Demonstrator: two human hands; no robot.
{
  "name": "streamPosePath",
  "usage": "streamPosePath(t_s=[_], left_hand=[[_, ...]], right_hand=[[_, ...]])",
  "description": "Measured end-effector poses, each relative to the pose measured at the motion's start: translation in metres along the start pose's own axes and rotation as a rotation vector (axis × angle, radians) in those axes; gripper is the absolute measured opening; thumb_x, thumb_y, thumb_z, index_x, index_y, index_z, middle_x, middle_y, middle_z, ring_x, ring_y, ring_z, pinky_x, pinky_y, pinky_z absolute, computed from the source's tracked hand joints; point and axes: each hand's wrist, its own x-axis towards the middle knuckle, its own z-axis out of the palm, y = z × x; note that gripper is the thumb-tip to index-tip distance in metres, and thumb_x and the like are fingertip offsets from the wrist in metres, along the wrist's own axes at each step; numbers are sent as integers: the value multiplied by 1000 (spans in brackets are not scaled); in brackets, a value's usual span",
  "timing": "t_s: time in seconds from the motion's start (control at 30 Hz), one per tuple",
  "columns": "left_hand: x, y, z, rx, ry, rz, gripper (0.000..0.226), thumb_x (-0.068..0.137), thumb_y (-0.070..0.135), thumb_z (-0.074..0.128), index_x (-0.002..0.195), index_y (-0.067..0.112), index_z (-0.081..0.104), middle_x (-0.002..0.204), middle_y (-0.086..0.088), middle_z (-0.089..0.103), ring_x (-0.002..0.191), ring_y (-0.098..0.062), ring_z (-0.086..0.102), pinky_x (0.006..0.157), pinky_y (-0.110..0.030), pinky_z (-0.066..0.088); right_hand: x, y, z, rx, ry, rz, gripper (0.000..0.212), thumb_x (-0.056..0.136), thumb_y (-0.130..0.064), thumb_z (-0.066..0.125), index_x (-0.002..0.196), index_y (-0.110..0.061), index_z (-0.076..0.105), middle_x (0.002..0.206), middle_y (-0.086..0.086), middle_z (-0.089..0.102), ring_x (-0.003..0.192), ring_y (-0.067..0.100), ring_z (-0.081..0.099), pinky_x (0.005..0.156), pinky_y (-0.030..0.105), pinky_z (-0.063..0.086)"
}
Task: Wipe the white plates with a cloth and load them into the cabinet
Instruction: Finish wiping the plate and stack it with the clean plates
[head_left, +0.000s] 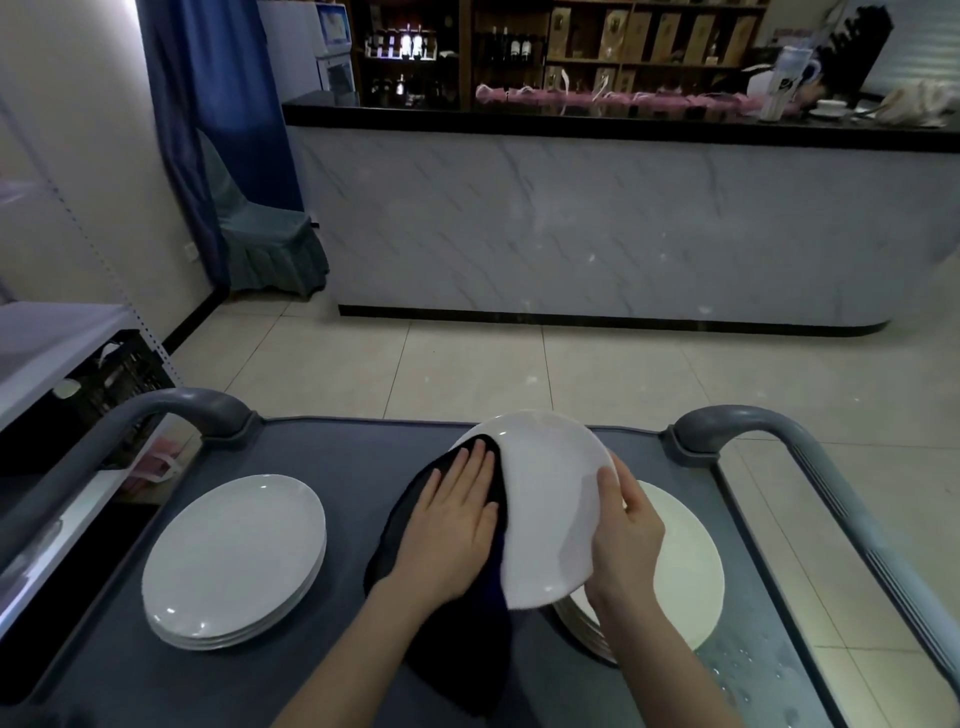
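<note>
Plate: lower centre of frame, held clear of the tabletop, tilted up on edge, its lower rim just over the right stack.

Right hand: clamped round the plate's right rim, thumb on the face, fingers behind.

Left hand: flat, fingers straight, pressing the dark cloth against the plate's left part. The cloth's tail hangs to the tabletop.

Left stack: lower left, well apart. Droplets on the tabletop at lower right.

Step, as judged: wiping the face.
- Rim grip should be firm, since the palm pushes sideways.
- Sweep the cloth over the whole face and out to the rim, then do the back.
- Avoid knocking the lower rim on the stack beneath.

Orientation: face turned up and toward the lower left. It reads as an oval, long axis running near top-to-bottom of the frame. Probably round, so no true long axis.
</note>
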Motion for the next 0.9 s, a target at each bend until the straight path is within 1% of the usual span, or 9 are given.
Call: streamPosePath(t_s=[0.23, 0.37, 0.47, 0.6, 0.7, 0.77, 0.83, 0.87, 0.9], left_hand=[[-47, 26, 2, -52, -4, 61, 55, 96, 43, 4, 149, 38, -12, 155, 25, -23, 142, 5, -27, 116, -32, -24], [-33, 45, 7, -88, 23, 113, 58, 94, 44, 2, 148, 38, -20, 157, 22, -26, 142, 4, -27, 118, -33, -18], [-7, 36, 6, -72, 40, 54, 57, 99, 37, 9, 141, 38, -29, 153, 21, -32, 140, 4, -31, 121, -37, -12], [14, 12, -1, -136, 78, 4, 61, 104, 31, 20, 147, 36, -22, 154, 21, -31, 142, 4, -28, 121, -38, -11], [18, -4, -9, -143, 158, -4, 62, 104, 33, 28, 155, 31, -5, 163, 14, -7, 148, -2, -12, 122, -38, -5], [21, -14, -21, -222, 161, -31, 52, 102, 32, 40, 152, 25, 26, 154, 4, 32, 143, -14, 24, 116, -36, 20], [24, -22, -35, -380, 95, -39, 23, 99, 29, 52, 121, 21, 52, 118, 0, 59, 108, -15, 53, 90, -31, 39], [25, -26, -41, -443, 60, -31, 7, 97, 27, 56, 101, 22, 55, 97, 2, 62, 89, -7, 56, 78, -29, 40], [26, -29, -46, -468, 54, -8, 12, 96, 26, 60, 86, 25, 52, 81, 7, 60, 74, 1, 53, 69, -26, 38]], right_hand=[[7, -9, 2, 60, 59, -3, 24, 99, -28, 53, 97, -42, 73, 94, -18, 73, 85, -2, 67, 68, 16, 51], [-7, 0, 18, -5, -32, -39, 25, 100, -28, 53, 100, -44, 72, 102, -20, 73, 101, 2, 66, 94, 34, 52], [-18, 8, 23, -52, -98, -53, 26, 101, -27, 51, 104, -43, 71, 106, -19, 73, 104, 2, 66, 99, 40, 51], [-23, 10, 20, -94, -190, -19, 27, 100, -28, 51, 107, -44, 71, 108, -19, 72, 107, 6, 66, 99, 44, 51], [-21, 4, 13, -189, -315, -78, 26, 100, -31, 51, 113, -46, 69, 110, -22, 71, 104, 2, 65, 92, 34, 54], [-16, -3, 8, -285, -442, -169, 28, 100, -29, 52, 114, -46, 68, 108, -24, 71, 101, -2, 65, 82, 18, 51], [-8, -12, 3, -383, -548, -239, 28, 99, -24, 55, 114, -43, 69, 108, -26, 70, 101, -6, 63, 78, 7, 44], [-2, -17, 2, -443, -582, -271, 26, 98, -23, 58, 114, -39, 70, 107, -28, 70, 101, -8, 63, 79, 5, 42], [5, -21, 2, -508, -609, -309, 24, 96, -22, 61, 112, -37, 71, 105, -30, 69, 100, -10, 62, 79, 4, 41]])
